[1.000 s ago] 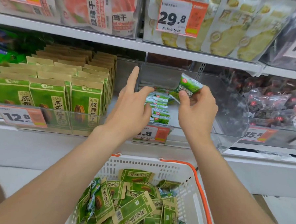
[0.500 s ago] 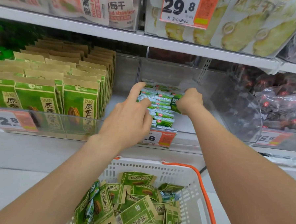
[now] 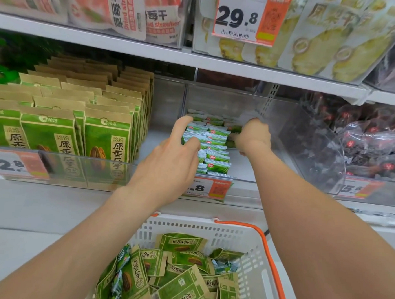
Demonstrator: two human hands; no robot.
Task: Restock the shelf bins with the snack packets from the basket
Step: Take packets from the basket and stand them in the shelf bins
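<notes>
Packets [image 3: 216, 157], left fingers [image 3: 181, 126] spread on them, right fingers [image 3: 239, 139] gripping one, 29.8 tag [image 3: 240, 16]

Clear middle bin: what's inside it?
Rows of small green packets, the left hand touching them, the right hand curled beside them. Whether it holds a packet is hidden.

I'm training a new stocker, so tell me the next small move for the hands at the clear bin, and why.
Probably release: the right hand is curled round a small green packet at the right edge of the packet row in the clear bin, while the left hand touches the row's left side with its fingers. Letting go there would likely seat the packet in line.
</notes>
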